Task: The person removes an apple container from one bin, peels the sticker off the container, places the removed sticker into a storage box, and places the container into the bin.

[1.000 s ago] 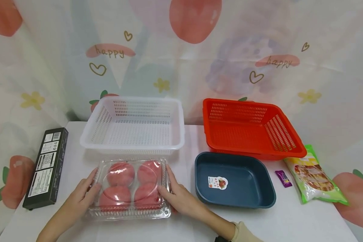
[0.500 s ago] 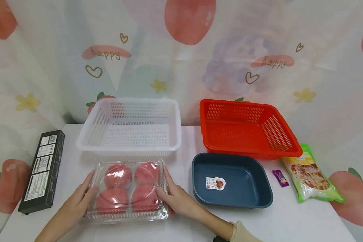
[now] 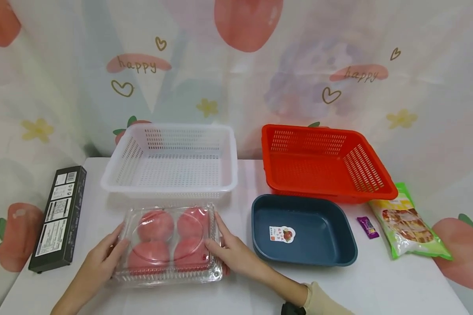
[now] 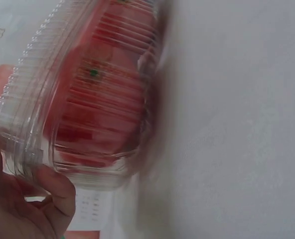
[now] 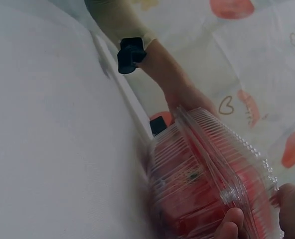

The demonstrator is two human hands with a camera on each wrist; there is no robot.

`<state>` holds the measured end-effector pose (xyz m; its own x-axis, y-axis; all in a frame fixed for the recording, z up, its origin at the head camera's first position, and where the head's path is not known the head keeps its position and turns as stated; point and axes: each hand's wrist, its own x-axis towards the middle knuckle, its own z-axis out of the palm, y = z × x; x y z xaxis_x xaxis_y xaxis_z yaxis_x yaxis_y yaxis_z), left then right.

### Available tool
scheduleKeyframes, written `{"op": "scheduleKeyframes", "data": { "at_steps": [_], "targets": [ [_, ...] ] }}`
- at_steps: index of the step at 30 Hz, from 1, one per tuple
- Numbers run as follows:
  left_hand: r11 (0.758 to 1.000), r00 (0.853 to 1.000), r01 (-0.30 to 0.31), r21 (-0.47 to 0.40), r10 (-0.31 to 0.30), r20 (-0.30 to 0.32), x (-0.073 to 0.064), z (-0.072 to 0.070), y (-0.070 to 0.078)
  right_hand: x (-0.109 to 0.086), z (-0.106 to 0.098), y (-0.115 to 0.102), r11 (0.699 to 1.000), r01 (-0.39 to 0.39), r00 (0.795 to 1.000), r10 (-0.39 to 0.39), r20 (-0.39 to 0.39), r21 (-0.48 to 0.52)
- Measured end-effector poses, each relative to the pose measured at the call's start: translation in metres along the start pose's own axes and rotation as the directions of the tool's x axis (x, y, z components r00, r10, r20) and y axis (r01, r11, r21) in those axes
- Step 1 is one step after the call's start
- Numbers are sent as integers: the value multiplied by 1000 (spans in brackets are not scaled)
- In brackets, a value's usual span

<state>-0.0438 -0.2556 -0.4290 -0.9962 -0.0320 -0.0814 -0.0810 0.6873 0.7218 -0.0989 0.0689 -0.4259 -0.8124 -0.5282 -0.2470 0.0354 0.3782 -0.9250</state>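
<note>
A clear plastic clamshell box [image 3: 171, 279] stands near the front of the table, with several round red fruits [image 3: 155, 225] showing through its lid. My left hand [image 3: 102, 258] grips its left side, thumb over the top edge and fingers curled under the rim in the left wrist view. On the opposite side my right hand [image 3: 232, 251] holds the box, thumb on the lid and other fingers along the side wall. The right wrist view shows fingertips [image 5: 232, 219] bent at the rim. In both wrist views the box's lower edge is close over the white tabletop.
A white basket [image 3: 169, 190] sits behind the box. To the right are a red basket [image 3: 331, 192] and a dark blue basin [image 3: 315, 245]. A small purple packet [image 3: 368, 227] and a green food bag [image 3: 410, 227] lie at far right. A long black box [image 3: 59, 218] lies at left.
</note>
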Motion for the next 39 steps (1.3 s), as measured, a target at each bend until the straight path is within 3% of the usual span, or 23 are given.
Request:
{"op": "scheduleKeyframes", "data": {
  "at_steps": [5,11,16,21,27,33,39],
  "targets": [
    [999,999,15,-35,-16,-31,-8,-5,5,-7,-4,-14,1000,3,1000,-3,20,11],
    [997,997,-45,-55,42,-64,-14,-18,16,-18,-11,-38,998,30,999,-32,29,61],
    [993,994,-87,-76,81,-79,-20,-23,22,-28,-17,-47,999,23,999,-25,33,47],
    [993,995,-85,-84,80,-64,-22,-27,28,-30,-24,-50,997,28,998,-32,55,76],
    [996,999,-35,-76,35,-1,-20,-34,40,-28,-34,-57,997,56,998,-57,25,51],
    [983,993,-119,-142,116,-31,-13,-41,58,-27,-47,-68,997,82,997,-82,1,-7],
    [970,986,-162,-181,153,-60,-6,-48,68,-24,-62,-79,996,73,996,-76,54,41]
  ]
}}
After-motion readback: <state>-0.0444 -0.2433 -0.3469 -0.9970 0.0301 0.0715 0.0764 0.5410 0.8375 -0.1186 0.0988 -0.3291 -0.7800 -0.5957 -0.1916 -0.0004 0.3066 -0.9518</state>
